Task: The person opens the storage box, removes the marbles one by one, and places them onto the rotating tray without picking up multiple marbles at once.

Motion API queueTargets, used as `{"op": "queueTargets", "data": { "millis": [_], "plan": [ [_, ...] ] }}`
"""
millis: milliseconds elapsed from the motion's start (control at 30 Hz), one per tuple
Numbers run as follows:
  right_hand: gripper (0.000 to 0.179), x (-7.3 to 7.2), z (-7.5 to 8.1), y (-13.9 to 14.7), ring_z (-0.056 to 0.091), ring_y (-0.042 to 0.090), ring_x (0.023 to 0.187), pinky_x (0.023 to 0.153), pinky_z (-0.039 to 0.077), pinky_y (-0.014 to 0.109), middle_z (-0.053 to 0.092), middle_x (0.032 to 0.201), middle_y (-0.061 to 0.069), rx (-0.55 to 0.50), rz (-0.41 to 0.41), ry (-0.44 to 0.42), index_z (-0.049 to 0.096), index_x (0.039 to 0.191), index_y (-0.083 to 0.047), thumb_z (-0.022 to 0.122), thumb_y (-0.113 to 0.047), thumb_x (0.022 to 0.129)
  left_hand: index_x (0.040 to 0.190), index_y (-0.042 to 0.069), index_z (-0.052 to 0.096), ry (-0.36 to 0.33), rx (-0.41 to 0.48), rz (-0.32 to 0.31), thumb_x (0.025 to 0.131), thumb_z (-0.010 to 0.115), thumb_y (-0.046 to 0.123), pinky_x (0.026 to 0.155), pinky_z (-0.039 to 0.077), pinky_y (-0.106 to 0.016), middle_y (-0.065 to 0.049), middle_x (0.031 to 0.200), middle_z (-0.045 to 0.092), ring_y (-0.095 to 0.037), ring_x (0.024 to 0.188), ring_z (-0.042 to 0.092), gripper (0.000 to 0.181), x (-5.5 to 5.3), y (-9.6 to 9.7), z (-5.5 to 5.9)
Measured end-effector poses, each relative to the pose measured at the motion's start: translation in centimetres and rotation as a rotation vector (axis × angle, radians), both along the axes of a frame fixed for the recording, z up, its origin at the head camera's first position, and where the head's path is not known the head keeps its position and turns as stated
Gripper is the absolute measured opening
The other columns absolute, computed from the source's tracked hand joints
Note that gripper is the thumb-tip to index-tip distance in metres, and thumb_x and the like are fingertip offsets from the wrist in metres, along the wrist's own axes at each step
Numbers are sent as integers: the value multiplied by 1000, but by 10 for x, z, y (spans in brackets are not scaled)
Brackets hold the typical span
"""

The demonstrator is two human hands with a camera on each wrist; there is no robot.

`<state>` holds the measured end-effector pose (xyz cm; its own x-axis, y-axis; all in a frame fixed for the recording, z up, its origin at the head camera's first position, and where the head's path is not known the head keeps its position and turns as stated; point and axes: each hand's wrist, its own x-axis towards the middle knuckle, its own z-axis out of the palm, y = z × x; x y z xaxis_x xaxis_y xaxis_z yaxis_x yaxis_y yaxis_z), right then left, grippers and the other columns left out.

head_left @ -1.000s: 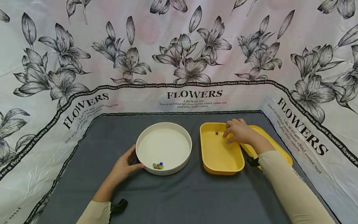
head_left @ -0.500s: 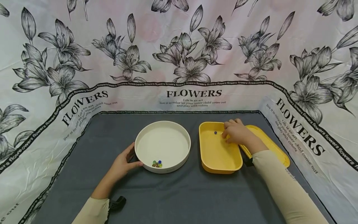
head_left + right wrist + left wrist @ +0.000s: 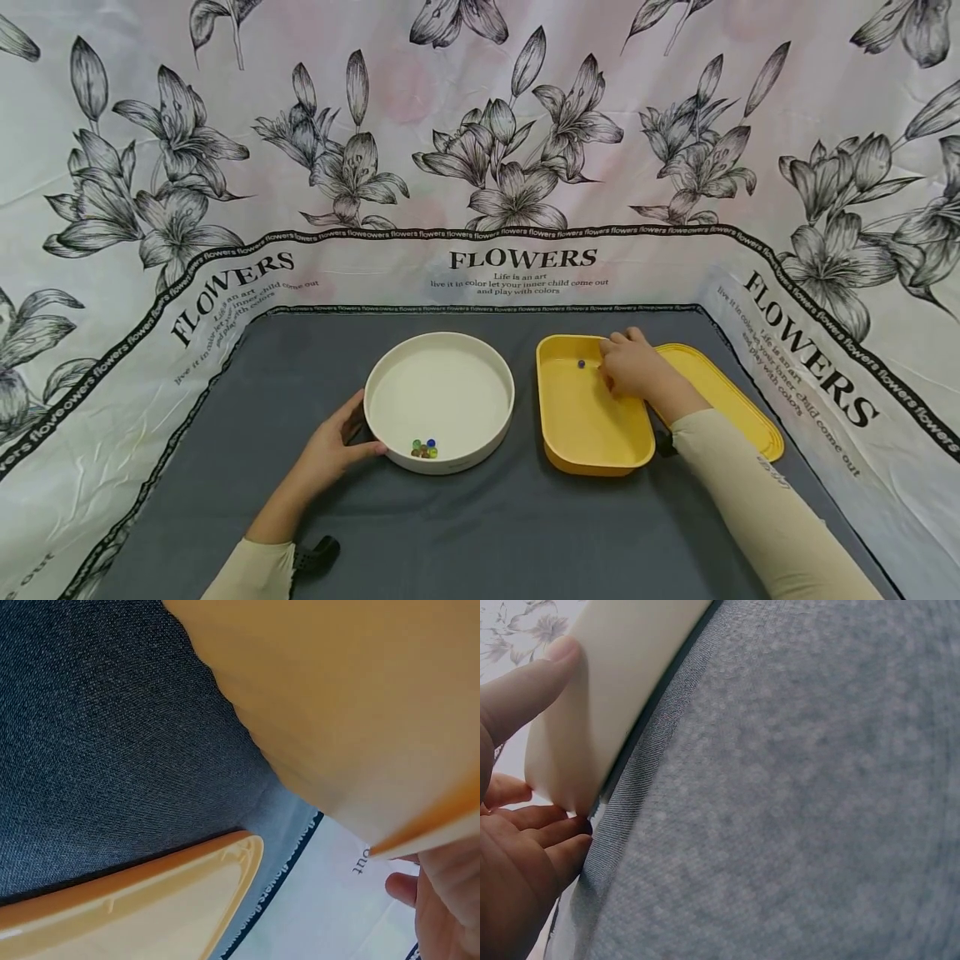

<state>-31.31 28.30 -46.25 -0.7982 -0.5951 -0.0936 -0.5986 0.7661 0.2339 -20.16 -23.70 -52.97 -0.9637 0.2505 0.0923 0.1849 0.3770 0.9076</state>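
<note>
My left hand (image 3: 327,450) holds the left side of a round white tray (image 3: 442,392), thumb and fingers spread along its outer wall. In the left wrist view, the thumb (image 3: 544,679) presses that wall and the other fingers touch it lower down. Several coloured glass marbles (image 3: 424,449) are clustered at the tray's near edge. My right hand (image 3: 633,367) reaches over the right rim of a yellow rectangular container (image 3: 592,425), fingers bent down inside; I cannot tell whether they pinch anything. A dark blue marble (image 3: 581,364) lies in the container, left of those fingers.
A yellow lid (image 3: 723,400) lies right of the container, partly behind the right forearm. Grey cloth (image 3: 480,533) covers the table. A white flower-printed sheet (image 3: 517,271) rises along the back and sides.
The right hand's fingers have bent further down into the yellow container. The left hand stays at the white tray, and the marbles keep their places. The head view has shifted slightly.
</note>
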Motion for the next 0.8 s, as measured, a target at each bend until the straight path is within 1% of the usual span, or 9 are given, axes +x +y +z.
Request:
{"op": "queueTargets", "data": {
  "millis": [133,233,367,400,500,633,700,800],
  "plan": [
    [27,1,-1,-2,41,24,87,83,27,47,51,87,-2,24,-4,-8,67,63,-28,87,-23,81,163,4,21,-2,5,4,82,88,23,121,30,-50,-22,165,29,-38,152,30,107,2,0,-1],
    [24,0,2,-3,41,24,88,83,27,48,51,88,-2,-4,9,1,69,65,-27,87,-20,79,164,4,21,2,2,8,82,88,25,121,30,-50,-22,165,29,-39,152,30,107,1,0,0],
    [12,2,6,-2,43,23,89,84,30,49,54,92,-2,-114,37,17,78,76,-25,88,-20,79,163,3,21,8,-5,11,82,88,24,120,30,-50,-22,165,28,-39,152,29,108,2,-2,-1],
    [10,3,6,0,43,22,90,85,30,49,54,93,-3,-147,33,15,79,79,-25,88,-21,79,163,3,21,7,-8,10,82,88,24,120,29,-50,-22,166,28,-39,152,29,108,2,-3,-1],
    [12,8,9,6,43,21,90,85,30,49,55,95,-3,-252,10,12,82,87,-24,91,-22,78,163,2,21,4,-19,5,82,88,26,120,30,-49,-22,166,27,-39,152,29,108,3,-2,-3],
    [15,12,13,14,37,21,86,80,23,47,51,92,-2,-376,-46,2,83,92,-24,90,-23,79,163,2,20,-6,-27,3,82,88,28,120,30,-50,-21,166,26,-39,152,28,110,3,-1,-5],
    [15,12,18,16,34,20,85,78,19,45,49,91,-1,-422,-52,12,83,94,-25,89,-23,81,163,2,19,-7,-33,6,82,88,28,120,31,-50,-22,166,26,-39,152,28,110,3,0,-5],
    [14,9,25,17,33,21,86,77,17,45,49,92,0,-478,-38,36,83,94,-25,88,-22,81,163,1,20,6,-28,11,82,88,27,119,31,-51,-23,166,27,-40,152,29,109,0,0,-3]
  ]
}}
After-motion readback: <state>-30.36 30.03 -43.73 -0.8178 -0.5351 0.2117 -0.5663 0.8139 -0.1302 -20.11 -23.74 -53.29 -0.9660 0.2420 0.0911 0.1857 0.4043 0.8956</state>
